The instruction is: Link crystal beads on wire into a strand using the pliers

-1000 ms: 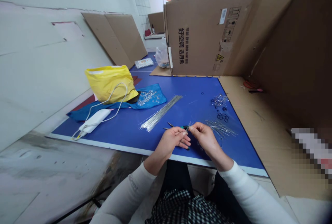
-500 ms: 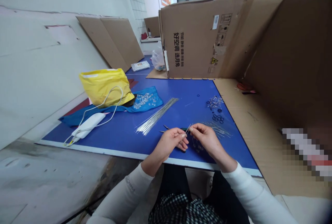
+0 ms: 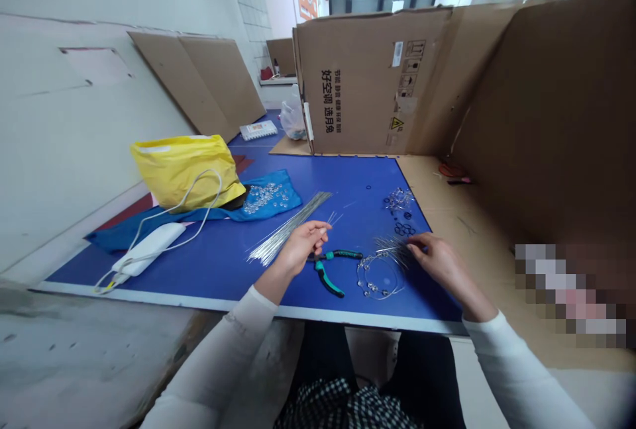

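Observation:
My left hand pinches a few short thin wires above the blue table. To the right, my right hand has its thumb and fingers together at the edge of a loose pile of thin dark wires; whether it grips one is too small to tell. Between the hands lie pliers with green and black handles, their jaws partly behind my left hand. A wire ring with clear beads rests beside them. A bundle of long silvery wires lies left of my left hand.
Clear rings lie on a blue cloth near a yellow bag and a white corded device. Black rings and a clear-piece pile sit right. A cardboard box stands behind.
My hands have moved apart, left hand leftward and up, right hand rightward to the dark wires. The pliers and beaded ring are now uncovered. The view has shifted slightly.

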### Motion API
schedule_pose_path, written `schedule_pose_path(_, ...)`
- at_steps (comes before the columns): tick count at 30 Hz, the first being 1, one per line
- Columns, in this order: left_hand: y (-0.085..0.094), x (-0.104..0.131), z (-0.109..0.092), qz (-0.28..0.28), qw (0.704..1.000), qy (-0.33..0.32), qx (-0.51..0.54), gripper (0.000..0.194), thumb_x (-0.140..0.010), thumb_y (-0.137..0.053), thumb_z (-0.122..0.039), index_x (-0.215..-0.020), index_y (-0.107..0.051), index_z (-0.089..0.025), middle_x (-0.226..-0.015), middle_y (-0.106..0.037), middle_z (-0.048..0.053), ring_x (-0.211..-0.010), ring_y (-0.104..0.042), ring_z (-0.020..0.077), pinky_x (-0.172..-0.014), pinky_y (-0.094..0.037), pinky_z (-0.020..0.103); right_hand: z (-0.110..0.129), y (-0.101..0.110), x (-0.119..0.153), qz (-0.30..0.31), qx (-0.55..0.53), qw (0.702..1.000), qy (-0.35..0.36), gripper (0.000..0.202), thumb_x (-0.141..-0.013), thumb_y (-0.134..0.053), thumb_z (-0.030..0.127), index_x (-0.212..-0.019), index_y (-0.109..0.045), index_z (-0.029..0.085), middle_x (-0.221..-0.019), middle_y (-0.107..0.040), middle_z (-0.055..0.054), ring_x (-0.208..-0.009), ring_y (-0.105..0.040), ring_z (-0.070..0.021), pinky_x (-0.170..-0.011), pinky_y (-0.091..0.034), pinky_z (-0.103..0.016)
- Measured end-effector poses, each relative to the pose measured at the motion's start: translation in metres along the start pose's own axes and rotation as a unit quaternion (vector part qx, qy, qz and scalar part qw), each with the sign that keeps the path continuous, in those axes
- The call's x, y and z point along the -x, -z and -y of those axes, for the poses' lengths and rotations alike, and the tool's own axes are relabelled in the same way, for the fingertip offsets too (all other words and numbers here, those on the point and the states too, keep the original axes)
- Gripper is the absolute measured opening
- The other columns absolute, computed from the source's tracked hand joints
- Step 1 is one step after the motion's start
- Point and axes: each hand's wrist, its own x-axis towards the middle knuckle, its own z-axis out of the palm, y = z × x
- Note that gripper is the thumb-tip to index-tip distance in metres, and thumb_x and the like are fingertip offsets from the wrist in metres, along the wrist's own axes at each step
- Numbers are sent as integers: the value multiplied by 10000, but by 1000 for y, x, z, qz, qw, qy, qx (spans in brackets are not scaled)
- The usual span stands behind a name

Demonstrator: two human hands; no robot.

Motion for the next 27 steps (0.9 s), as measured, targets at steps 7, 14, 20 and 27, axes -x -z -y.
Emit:
schedule_pose_path(7, 7, -41, 8, 13, 975, -37, -221, 217, -785, -611, -244, -934, -710, -121, -678, -633, 29, -514, -520, 93, -483, -432, 207, -9, 0, -1, 20, 35, 999, 15, 271, -854, -542, 272, -1042, -725, 203, -1084, -717, -91, -958, -667, -246, -864, -490, -366)
schedule_pose_path(14, 6, -62, 14, 23, 911, -129, -391, 206, -805, -591, -115, -890, -766, -182, -714, -669, 34, -619, -588, 142, -653, -487, 270, -10, -1, 2, 26, 43, 999, 20, 267, -879, -543, 257, -1073, -718, 203, -1095, -710, -96, -963, -661, -239, -874, -492, -375)
schedule_pose_path(20, 5, -59, 14, 51, 845, -198, -494, 234, -837, -570, -92, -928, -769, -174, -904, -712, 95, -890, -633, 227, -893, -467, 356, 2, -1, 11, 44, 56, 995, 64, 269, -885, -578, 287, -1110, -699, 204, -1124, -686, -101, -1023, -626, -252, -909, -472, -383)
schedule_pose_path(27, 7, -60, 23, 66, 805, -226, -545, 252, -838, -542, -64, -927, -757, -162, -925, -699, 105, -898, -636, 219, -880, -480, 336, 32, -3, 13, 82, 147, 970, 176, 218, -911, -546, 225, -1073, -687, 187, -987, -674, -97, -953, -603, -241, -890, -446, -367)
